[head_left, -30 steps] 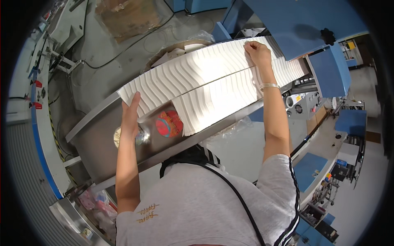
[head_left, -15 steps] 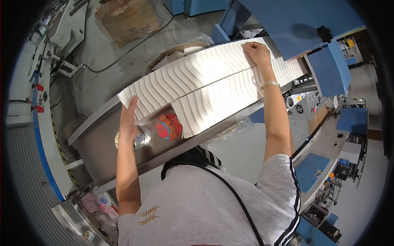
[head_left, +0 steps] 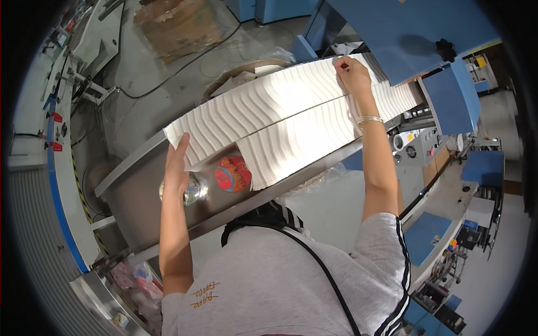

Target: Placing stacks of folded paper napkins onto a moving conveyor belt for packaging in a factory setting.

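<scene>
Two long rows of thin white sheets (head_left: 224, 120), packed together with wavy edges, lie side by side on a grey metal chute (head_left: 134, 210). My left hand (head_left: 177, 165) is open, its fingers laid along the left end of the far row. Over the far row's right part is my right hand (head_left: 354, 77), its fingers curled into a pinch at the sheets. Whatever they hold is too small to make out. On the bare metal sit a red and blue round piece (head_left: 233, 173) and a shiny silver round one (head_left: 192, 190), partly behind my left wrist.
A blue machine housing (head_left: 403, 39) with a black knob stands over the chute's right end. Beyond the chute are an open carton (head_left: 235, 78) and a plastic-wrapped brown box (head_left: 179, 28) on the floor. A control panel (head_left: 417, 147) is at right.
The view has shifted slightly. My right hand's fingers have curled a little differently at the far row; my left hand keeps its place at the row's end.
</scene>
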The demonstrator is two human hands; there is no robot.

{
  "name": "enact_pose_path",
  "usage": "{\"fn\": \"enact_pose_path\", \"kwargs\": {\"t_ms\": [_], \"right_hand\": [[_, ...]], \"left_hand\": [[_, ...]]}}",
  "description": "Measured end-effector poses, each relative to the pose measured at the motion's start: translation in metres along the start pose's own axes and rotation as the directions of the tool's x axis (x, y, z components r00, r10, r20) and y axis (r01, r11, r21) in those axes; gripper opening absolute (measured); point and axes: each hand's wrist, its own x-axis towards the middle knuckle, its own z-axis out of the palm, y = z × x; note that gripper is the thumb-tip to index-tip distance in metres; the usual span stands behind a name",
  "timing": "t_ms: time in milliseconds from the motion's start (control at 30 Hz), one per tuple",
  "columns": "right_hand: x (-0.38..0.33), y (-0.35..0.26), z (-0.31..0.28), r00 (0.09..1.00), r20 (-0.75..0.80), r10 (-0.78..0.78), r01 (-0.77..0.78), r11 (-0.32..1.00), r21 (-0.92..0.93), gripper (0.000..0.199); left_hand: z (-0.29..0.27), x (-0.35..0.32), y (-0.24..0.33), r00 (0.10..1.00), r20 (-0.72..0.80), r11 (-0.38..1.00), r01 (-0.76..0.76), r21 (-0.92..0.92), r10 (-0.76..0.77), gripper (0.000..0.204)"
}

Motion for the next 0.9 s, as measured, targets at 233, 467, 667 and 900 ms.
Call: {"fn": "enact_pose_path", "kwargs": {"t_ms": [233, 467, 667, 900], "right_hand": [[0.007, 0.012, 0.004, 0.949, 0.276, -0.154, 0.203, 0.966, -0.161, 0.030], [-0.012, -0.010, -0.007, 0.902, 0.375, -0.215, 0.356, 0.861, -0.363, 0.078], [-0.017, -0.004, 0.022, 0.904, 0.252, -0.345, 0.410, 0.865, -0.289, 0.067], [-0.058, -0.091, 0.043, 0.929, 0.199, -0.312, 0.362, 0.875, -0.321, 0.049]], "left_hand": [[0.003, -0.001, 0.000, 0.999, 0.039, 0.990, -0.032, 0.140, 0.027, 0.078], [0.004, 0.002, 0.013, 0.997, 0.080, 0.919, -0.021, 0.393, -0.012, 0.086], [-0.015, 0.008, 0.007, 0.982, 0.191, 0.992, -0.014, 0.122, -0.010, 0.085], [-0.060, -0.005, 0.032, 0.986, -0.045, 0.969, 0.167, 0.180, -0.162, 0.075]]}}
